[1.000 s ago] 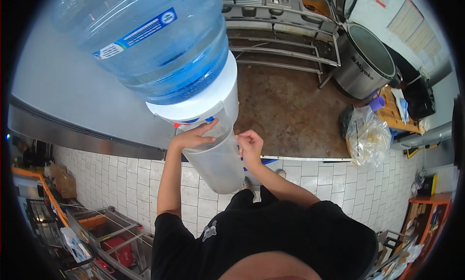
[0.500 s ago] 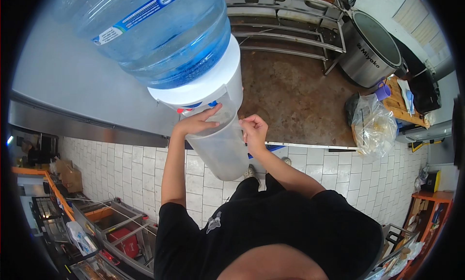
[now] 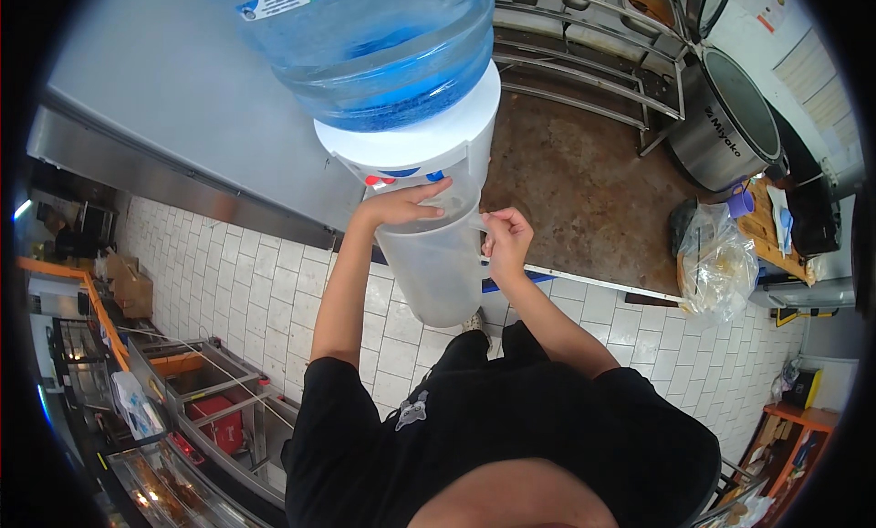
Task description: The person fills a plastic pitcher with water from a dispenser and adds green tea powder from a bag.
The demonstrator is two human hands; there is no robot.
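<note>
A tall translucent plastic pitcher (image 3: 432,271) hangs under the front of a white water dispenser (image 3: 411,152), its mouth facing up near the taps. My right hand (image 3: 507,243) is closed round the handle on the pitcher's right side. Over the pitcher's mouth lies my left hand (image 3: 401,206), fingers stretched out and apart, with one fingertip at the blue tap (image 3: 435,176). Beside its knuckles is the red tap (image 3: 372,180). A big blue water bottle (image 3: 383,53) stands upside down on the dispenser. Whether water is running I cannot tell.
Right of the dispenser spreads a stained brown worktop (image 3: 575,181) with a metal rack (image 3: 593,81). A large steel cooker (image 3: 725,113), a purple cup (image 3: 740,200) and a clear plastic bag (image 3: 716,263) stand at the right. White floor tiles (image 3: 265,282) lie below.
The view has shifted, so the dispenser, pitcher and both hands appear further right and slightly higher. My grip on the pitcher and my left hand's place at the tap look the same.
</note>
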